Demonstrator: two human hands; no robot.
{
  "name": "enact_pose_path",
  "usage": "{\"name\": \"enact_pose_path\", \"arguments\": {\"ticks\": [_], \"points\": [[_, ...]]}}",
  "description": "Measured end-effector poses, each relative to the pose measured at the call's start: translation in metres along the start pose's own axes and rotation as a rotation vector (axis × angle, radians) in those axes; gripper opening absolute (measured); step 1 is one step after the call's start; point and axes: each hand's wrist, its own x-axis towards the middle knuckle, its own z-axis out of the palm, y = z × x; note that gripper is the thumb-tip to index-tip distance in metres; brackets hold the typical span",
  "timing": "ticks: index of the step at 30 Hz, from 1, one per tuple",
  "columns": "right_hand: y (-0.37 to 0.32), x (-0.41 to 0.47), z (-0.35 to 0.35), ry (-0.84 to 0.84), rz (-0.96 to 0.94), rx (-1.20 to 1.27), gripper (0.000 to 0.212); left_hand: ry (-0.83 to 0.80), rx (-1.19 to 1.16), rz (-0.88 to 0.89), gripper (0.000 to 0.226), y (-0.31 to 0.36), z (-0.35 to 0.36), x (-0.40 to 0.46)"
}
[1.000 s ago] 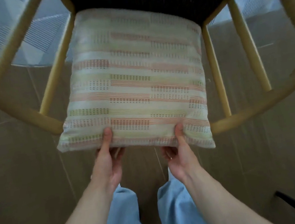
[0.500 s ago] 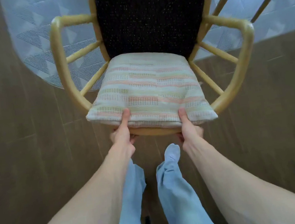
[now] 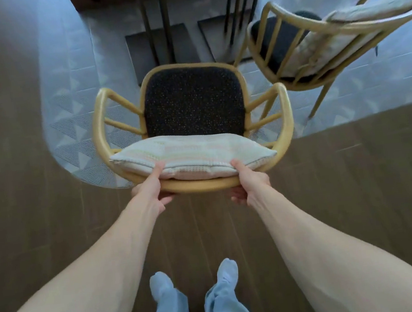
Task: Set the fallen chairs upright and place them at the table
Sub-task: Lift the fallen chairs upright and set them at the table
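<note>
The brown plank floor (image 3: 27,229) is partly covered by a pale patterned rug (image 3: 78,114). A second chair (image 3: 315,38) and dark table legs (image 3: 158,32) are supported on the rug.

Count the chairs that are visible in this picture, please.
2. One wooden armchair stands upright in the centre; the left hand and right hand grip its back rail. A second armchair sits tilted at upper right, partly cut off. Others may lie outside the view.

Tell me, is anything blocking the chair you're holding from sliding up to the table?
Nothing visible. The rug between the held chair and the table's legs is bare. The second chair stands off to the right, outside that path. Left hand and right hand grip the backrest rail.
</note>
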Motion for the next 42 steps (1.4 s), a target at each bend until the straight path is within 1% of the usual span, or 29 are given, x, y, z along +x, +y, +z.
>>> {"name": "enact_pose_path", "arguments": {"ticks": [3,5,7,10,12,15,16,19,21,22,24,26,28,29,31,33,34,36,39,42], "points": [[-0.045,0.013,0.015,-0.033,-0.042,0.065,0.074,-0.102,-0.04,0.023,0.069,0.032,0.027,0.012],[-0.068,0.022,0.025,-0.024,-0.063,0.094,0.075,-0.125,-0.059,0.043,0.062,0.047,0.044,0.021],[-0.088,0.031,0.035,-0.005,-0.081,0.14,0.072,-0.117,-0.061,0.054,0.06,0.061,0.062,0.029],[-0.108,0.043,0.05,0.067,-0.107,0.19,0.07,-0.09,-0.058,0.058,0.057,0.079,0.081,0.043],[-0.114,0.05,0.057,0.127,-0.097,0.227,0.069,-0.059,-0.046,0.051,0.05,0.085,0.087,0.05],[-0.116,0.054,0.063,0.173,-0.076,0.256,0.054,-0.02,-0.037,0.03,0.045,0.088,0.09,0.053],[-0.116,0.054,0.064,0.169,-0.074,0.26,0.055,-0.025,-0.039,0.024,0.045,0.089,0.09,0.052],[-0.117,0.052,0.061,0.148,-0.081,0.251,0.071,-0.076,0.001,-0.012,0.052,0.094,0.087,0.049],[-0.121,0.048,0.057,0.136,-0.072,0.18,0.078,-0.132,0.052,-0.053,0.055,0.101,0.083,0.045],[-0.124,0.045,0.052,0.103,-0.051,0.128,0.078,-0.161,0.085,-0.075,0.055,0.106,0.081,0.042],[-0.133,0.032,0.041,-0.045,0.021,-0.016,0.07,-0.228,0.196,-0.12,0.054,0.118,0.074,0.033],[-0.147,0.013,0.027,-0.201,0.097,-0.277,0.057,-0.272,0.359,-0.139,0.049,0.131,0.063,0.021],[-0.158,0.003,0.018,-0.255,0.1,-0.632,0.052,-0.252,0.473,-0.099,0.042,0.138,0.05,0.014],[-0.183,-0.014,0.023,-0.282,0.007,-0.808,0.048,-0.206,0.451,-0.003,0.039,0.154,0.038,0.0],[-0.207,-0.035,0.037,-0.371,-0.167,-0.908,0.036,-0.152,0.408,0.209,0.03,0.173,0.023,-0.017],[-0.236,-0.067,0.064,-0.494,-0.39,-0.879,0.032,-0.147,0.266,0.385,0.019,0.199,0.005,-0.044],[-0.248,-0.093,0.086,-0.56,-0.515,-0.874,0.032,-0.131,0.151,0.458,0.016,0.212,-0.015,-0.063],[-0.263,-0.134,0.121,-0.656,-0.708,-0.832,0.031,-0.099,-0.045,0.582,0.013,0.229,-0.044,-0.091],[-0.257,-0.211,0.185,-0.845,-0.916,-0.81,0.029,0.026,-0.3,0.74,0.015,0.232,-0.116,-0.13],[-0.213,-0.292,0.238,-1.075,-1.025,-0.807,0.027,0.167,-0.498,0.826,0.021,0.213,-0.196,-0.161]]}}
